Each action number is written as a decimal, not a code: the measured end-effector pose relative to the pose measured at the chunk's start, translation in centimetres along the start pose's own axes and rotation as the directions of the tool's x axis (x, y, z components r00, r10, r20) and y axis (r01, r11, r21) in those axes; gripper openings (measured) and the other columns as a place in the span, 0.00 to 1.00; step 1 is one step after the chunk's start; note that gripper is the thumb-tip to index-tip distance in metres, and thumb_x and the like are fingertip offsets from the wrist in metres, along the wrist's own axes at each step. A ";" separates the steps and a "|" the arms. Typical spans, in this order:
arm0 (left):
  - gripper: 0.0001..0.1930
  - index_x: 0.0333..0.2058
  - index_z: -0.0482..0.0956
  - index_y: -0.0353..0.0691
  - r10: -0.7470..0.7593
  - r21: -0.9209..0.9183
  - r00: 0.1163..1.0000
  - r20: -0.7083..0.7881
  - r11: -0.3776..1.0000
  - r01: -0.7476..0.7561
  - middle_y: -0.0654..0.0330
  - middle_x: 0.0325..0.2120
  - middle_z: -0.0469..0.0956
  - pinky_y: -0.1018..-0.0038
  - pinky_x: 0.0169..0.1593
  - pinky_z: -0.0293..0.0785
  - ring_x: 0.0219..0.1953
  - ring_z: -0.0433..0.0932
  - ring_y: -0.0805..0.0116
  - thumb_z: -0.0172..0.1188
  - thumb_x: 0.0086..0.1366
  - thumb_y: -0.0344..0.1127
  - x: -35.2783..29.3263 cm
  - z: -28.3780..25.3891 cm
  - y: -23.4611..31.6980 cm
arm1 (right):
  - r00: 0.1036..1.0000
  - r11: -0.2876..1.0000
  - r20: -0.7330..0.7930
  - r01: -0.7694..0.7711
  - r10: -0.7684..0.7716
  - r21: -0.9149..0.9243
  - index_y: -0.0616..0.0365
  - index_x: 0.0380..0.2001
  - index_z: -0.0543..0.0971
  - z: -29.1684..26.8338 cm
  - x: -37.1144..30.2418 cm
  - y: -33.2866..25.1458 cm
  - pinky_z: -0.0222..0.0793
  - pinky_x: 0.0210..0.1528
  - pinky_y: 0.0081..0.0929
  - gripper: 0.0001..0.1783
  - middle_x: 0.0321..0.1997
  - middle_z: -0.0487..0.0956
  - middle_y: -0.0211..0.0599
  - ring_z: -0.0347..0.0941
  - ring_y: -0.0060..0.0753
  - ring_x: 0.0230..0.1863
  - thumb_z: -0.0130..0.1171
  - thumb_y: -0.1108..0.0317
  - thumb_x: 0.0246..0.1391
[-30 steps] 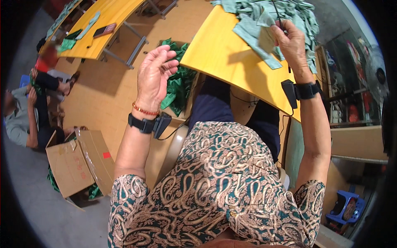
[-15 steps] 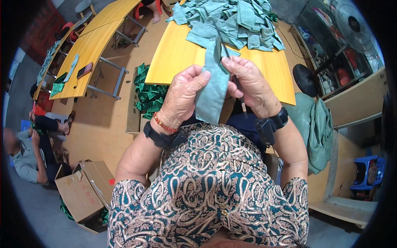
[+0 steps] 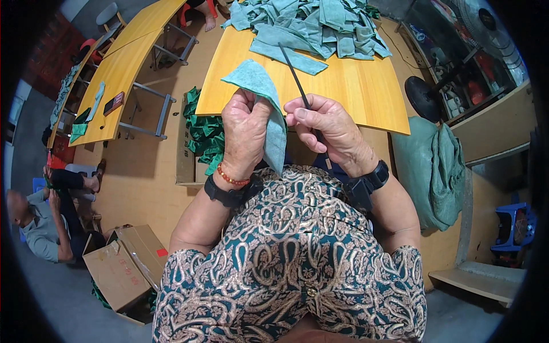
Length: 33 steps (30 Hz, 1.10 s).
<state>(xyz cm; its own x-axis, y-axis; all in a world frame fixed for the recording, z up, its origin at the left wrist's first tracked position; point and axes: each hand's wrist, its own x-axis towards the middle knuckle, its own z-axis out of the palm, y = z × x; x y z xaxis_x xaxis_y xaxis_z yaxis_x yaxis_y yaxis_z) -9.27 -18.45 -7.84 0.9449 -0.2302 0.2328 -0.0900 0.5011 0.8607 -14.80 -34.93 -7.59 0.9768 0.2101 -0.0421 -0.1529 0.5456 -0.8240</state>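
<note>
My left hand (image 3: 243, 134) is closed round a strip of grey-green cloth (image 3: 274, 143). Its upper end flares out over the table's near edge, and its lower end hangs toward my lap. A darker green shows along its edge. In my right hand (image 3: 334, 128) is a thin dark rod (image 3: 294, 74), gripped between thumb and fingers and slanting up to the left; its lower end passes behind the hand. Cloth and rod are apart. Beyond them, a pile of similar grey-green cloth pieces (image 3: 337, 28) covers the far part of the yellow table (image 3: 226, 63).
Left of the table stands a carton of dark green cloth (image 3: 207, 134). A large green sack (image 3: 429, 171) slumps at right, near a standing fan (image 3: 423, 98). A second yellow table (image 3: 126, 57), an open cardboard box (image 3: 123, 268) and a seated person (image 3: 48, 223) are at left.
The cloth strip has shifted left with my left hand, its top now folded over. My right hand has come away from the cloth, and the rod now points up over the table.
</note>
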 end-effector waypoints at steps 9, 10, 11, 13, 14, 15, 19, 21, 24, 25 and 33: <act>0.08 0.33 0.71 0.37 0.026 0.078 0.998 -0.050 0.997 -0.022 0.67 0.27 0.74 0.84 0.29 0.70 0.27 0.71 0.84 0.62 0.67 0.32 0.7 -2.0 -2.2 | 0.998 0.976 -0.053 -0.036 0.025 -0.213 0.65 0.39 0.78 1.6 1.1 0.9 0.59 0.13 0.10 0.11 0.29 0.78 0.32 0.70 0.13 0.18 0.63 0.69 0.58; 0.09 0.34 0.71 0.37 0.028 0.090 0.998 -0.054 0.996 -0.023 0.67 0.26 0.74 0.84 0.29 0.70 0.27 0.70 0.83 0.62 0.67 0.32 0.7 -2.0 -2.2 | 0.998 0.975 -0.060 -0.033 0.020 -0.220 0.65 0.39 0.77 1.6 1.5 1.1 0.58 0.13 0.11 0.10 0.28 0.78 0.31 0.70 0.13 0.18 0.63 0.70 0.58; 0.09 0.34 0.71 0.37 0.022 0.089 0.998 -0.054 0.996 -0.017 0.67 0.26 0.74 0.83 0.30 0.70 0.27 0.70 0.83 0.62 0.67 0.32 0.8 -2.0 -2.3 | 0.998 0.972 -0.068 -0.031 0.015 -0.232 0.65 0.38 0.77 1.6 1.7 1.0 0.58 0.13 0.11 0.10 0.27 0.78 0.30 0.70 0.13 0.18 0.62 0.70 0.58; 0.09 0.35 0.71 0.37 0.011 0.089 0.998 -0.055 0.996 -0.007 0.67 0.26 0.74 0.82 0.30 0.70 0.27 0.70 0.83 0.63 0.66 0.32 0.9 -1.9 -2.3 | 0.998 0.979 -0.063 -0.025 0.012 -0.203 0.64 0.37 0.77 1.7 2.0 0.9 0.58 0.13 0.11 0.08 0.25 0.77 0.29 0.69 0.13 0.17 0.61 0.70 0.58; 0.09 0.35 0.72 0.36 0.091 0.228 0.991 -0.094 0.971 -0.067 0.67 0.26 0.74 0.81 0.30 0.71 0.27 0.70 0.82 0.63 0.66 0.32 0.9 -1.6 -2.3 | 0.998 0.982 -0.064 -0.020 0.008 -0.188 0.64 0.36 0.77 1.5 2.0 1.0 0.58 0.13 0.11 0.08 0.24 0.76 0.28 0.68 0.13 0.17 0.61 0.70 0.58; 0.08 0.36 0.72 0.36 0.174 0.364 0.977 -0.122 0.924 -0.119 0.68 0.26 0.74 0.81 0.31 0.71 0.27 0.71 0.82 0.63 0.65 0.32 0.9 -1.3 -2.2 | 0.995 0.979 -0.101 -0.006 -0.015 -0.204 0.63 0.36 0.77 1.4 2.0 1.1 0.57 0.13 0.11 0.08 0.24 0.76 0.28 0.68 0.12 0.16 0.60 0.70 0.58; 0.09 0.36 0.75 0.35 0.348 0.693 0.929 0.125 0.639 -0.332 0.67 0.27 0.75 0.80 0.33 0.72 0.27 0.72 0.81 0.65 0.63 0.32 1.1 -1.9 -2.0 | 0.970 0.955 -0.214 0.045 -0.111 -0.295 0.62 0.35 0.76 -0.2 2.7 1.0 0.57 0.13 0.11 0.08 0.21 0.74 0.25 0.66 0.12 0.15 0.60 0.68 0.59; 0.07 0.36 0.76 0.36 0.133 0.454 0.986 0.099 0.876 -0.163 0.65 0.29 0.77 0.82 0.33 0.73 0.29 0.74 0.81 0.64 0.64 0.31 0.5 -1.6 -2.5 | 0.965 0.940 -0.220 0.060 -0.140 -0.336 0.62 0.34 0.77 -0.3 3.1 1.3 0.58 0.15 0.12 0.10 0.19 0.73 0.24 0.65 0.11 0.15 0.61 0.66 0.58; 0.06 0.36 0.76 0.35 -0.107 0.212 0.989 0.098 0.974 0.084 0.64 0.29 0.79 0.82 0.34 0.74 0.29 0.76 0.80 0.63 0.64 0.30 0.6 -2.6 -2.9 | 0.972 0.852 -0.183 0.031 -0.148 -0.523 0.63 0.32 0.77 0.5 2.3 0.9 0.59 0.16 0.14 0.10 0.19 0.73 0.24 0.65 0.11 0.16 0.62 0.65 0.57; 0.06 0.36 0.76 0.35 -0.131 0.196 0.985 0.108 0.975 0.108 0.64 0.29 0.79 0.82 0.34 0.75 0.29 0.77 0.79 0.63 0.64 0.30 0.6 -3.0 -2.8 | 0.974 0.848 -0.170 0.039 -0.151 -0.528 0.63 0.32 0.77 0.4 2.4 0.9 0.59 0.16 0.14 0.10 0.19 0.73 0.24 0.65 0.11 0.16 0.61 0.65 0.57; 0.05 0.35 0.74 0.36 -0.273 0.246 0.932 0.240 0.945 0.213 0.67 0.27 0.76 0.84 0.33 0.70 0.27 0.73 0.81 0.63 0.64 0.28 1.1 -2.6 -1.5 | 0.987 0.959 -0.153 -0.003 -0.042 -0.284 0.60 0.28 0.76 -0.7 1.9 0.9 0.54 0.17 0.13 0.09 0.20 0.71 0.21 0.61 0.09 0.17 0.60 0.66 0.56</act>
<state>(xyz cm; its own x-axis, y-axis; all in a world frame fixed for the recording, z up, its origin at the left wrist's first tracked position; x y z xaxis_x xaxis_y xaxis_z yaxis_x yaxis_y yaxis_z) -7.26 -17.27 -10.10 0.8291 -0.5516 0.0909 0.0392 0.2194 0.9748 -13.02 -34.62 -8.85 0.9938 0.0608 -0.0935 -0.1073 0.2925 -0.9502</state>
